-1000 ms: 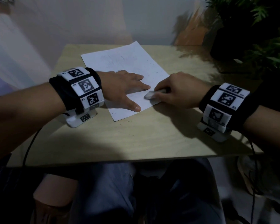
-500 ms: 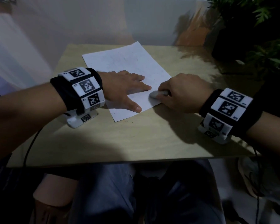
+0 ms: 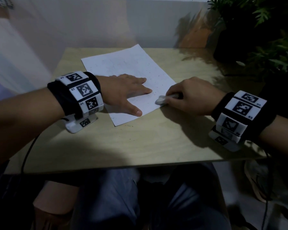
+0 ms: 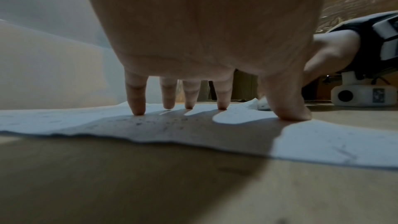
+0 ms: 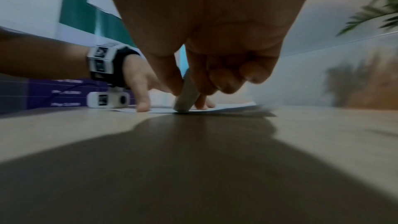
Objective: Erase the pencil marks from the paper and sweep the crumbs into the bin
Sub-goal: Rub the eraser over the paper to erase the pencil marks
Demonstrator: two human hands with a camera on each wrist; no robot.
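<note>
A white sheet of paper [image 3: 128,72] lies slanted on the wooden table [image 3: 140,140], dotted with dark eraser crumbs [image 3: 154,75]. My left hand [image 3: 125,92] lies flat on the paper's near half, its straight fingers [image 4: 135,101] and thumb pressing the sheet [image 4: 323,144] down. My right hand [image 3: 188,97] pinches a white eraser [image 3: 160,100] and holds its tip on the paper's right edge. In the right wrist view the eraser [image 5: 186,96] stands between thumb and curled fingers, touching the paper [image 5: 226,109]. No bin is in view.
A dark potted plant [image 3: 256,35] stands at the table's far right corner. A pale wall runs behind the table. My knees [image 3: 140,200] are under the near edge, and a shoe [image 3: 256,181] lies on the floor to the right.
The right hand with the eraser has rubbed back and forth along the paper's right edge, ending slightly nearer the edge. The left hand has stayed flat on the sheet.
</note>
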